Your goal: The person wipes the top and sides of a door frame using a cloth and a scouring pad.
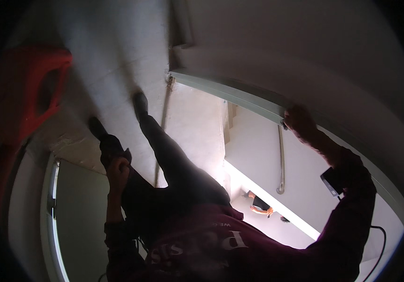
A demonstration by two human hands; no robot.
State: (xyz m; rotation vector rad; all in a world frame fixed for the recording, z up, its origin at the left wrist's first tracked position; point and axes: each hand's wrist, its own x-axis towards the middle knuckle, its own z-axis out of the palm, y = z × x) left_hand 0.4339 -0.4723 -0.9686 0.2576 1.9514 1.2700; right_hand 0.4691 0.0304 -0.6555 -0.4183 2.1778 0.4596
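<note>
My left hand (118, 172) is closed around a dark object (112, 148) that overlaps my lower leg from above. Its kind cannot be told in the dim light. On the right, my raised right hand (296, 119) has its fingers curled at the edge of a grey-green door (237, 92), beside a small dark metal fitting (284, 124). The fingertips are partly in shadow. A dark device with a cable (332, 181) sits against my right forearm.
A red plastic chair (29, 95) stands at the left. Below it is another grey-green door (82, 218). Concrete floor (117, 67) lies around my dark shoes. Through the bright doorway show a pale panel with a long handle (281, 158) and another person (260, 204) farther off.
</note>
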